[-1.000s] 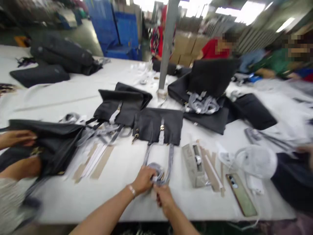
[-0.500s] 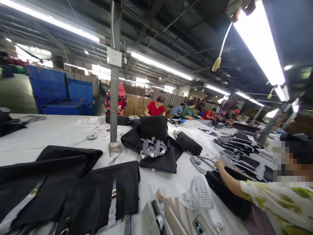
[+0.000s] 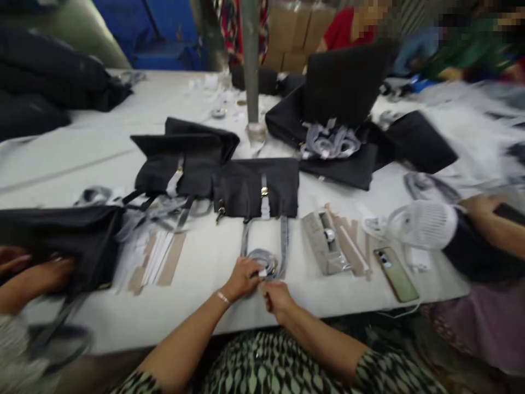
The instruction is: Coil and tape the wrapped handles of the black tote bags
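Note:
Near the table's front edge, my left hand (image 3: pixel 244 277) is closed on a coiled grey strap (image 3: pixel 266 261), which looks wrapped in plastic. My right hand (image 3: pixel 279 299) is closed just below the coil, its fingertips pinched at the coil's lower edge. What those fingertips hold is too small and blurred to name. Beyond the coil lies a black bag (image 3: pixel 257 189) with a gold buckle (image 3: pixel 264 191), its wrapped handles (image 3: pixel 284 241) stretching toward me on both sides of the coil.
A tape dispenser (image 3: pixel 326 243), beige strips (image 3: pixel 350 249), a phone (image 3: pixel 396 274) and a white fan (image 3: pixel 426 224) are on my right. Co-workers' hands (image 3: pixel 45 276) handle a black bag (image 3: pixel 61 235) at left. A post (image 3: pixel 251 71) rises through the table, near more black bags (image 3: pixel 340 87).
The view has swung down from the hall to the table in front of me. Both my forearms and hands now show around the coiled strap.

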### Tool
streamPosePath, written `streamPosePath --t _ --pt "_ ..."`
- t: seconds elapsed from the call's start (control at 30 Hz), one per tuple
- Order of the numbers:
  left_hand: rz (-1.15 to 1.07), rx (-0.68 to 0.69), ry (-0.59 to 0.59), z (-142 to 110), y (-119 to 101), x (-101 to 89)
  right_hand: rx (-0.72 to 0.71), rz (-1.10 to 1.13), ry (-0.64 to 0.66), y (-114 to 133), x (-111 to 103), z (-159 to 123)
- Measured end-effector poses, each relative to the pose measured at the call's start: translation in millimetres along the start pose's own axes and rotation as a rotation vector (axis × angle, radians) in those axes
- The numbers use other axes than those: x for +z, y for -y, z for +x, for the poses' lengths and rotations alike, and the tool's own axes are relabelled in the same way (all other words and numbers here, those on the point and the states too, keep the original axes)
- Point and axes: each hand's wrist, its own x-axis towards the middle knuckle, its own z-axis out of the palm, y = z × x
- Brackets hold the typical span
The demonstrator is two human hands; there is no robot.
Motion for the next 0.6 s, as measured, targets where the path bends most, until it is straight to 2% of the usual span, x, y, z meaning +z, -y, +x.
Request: streamPosePath --t 0.07,0.13,0.27,0.43,0.6 --pt "-0.046 -0.040 0.023 -23.8 2.5 7.4 0.157 -0.021 0.004 -44.2 24.7 -7.8" --pt "-0.075 -0.037 0.012 -22.6 5.5 10.0 0.221 -0.027 -0.022 -58.8 34.4 -10.3" --pt "-0.093 0.016 0.002 -11.0 4.3 2.5 0.202 -0.001 -0.068 -46.0 35.2 -5.9" --pt "-0.107 0.083 0.046 -19.2 -0.6 -9.5 0.193 0.020 -0.070 -37.1 38.2 -5.4" --pt "-0.104 0.072 0.051 -21.3 -1.7 -9.8 0.227 -0.016 -0.057 -30.8 37.4 0.2"
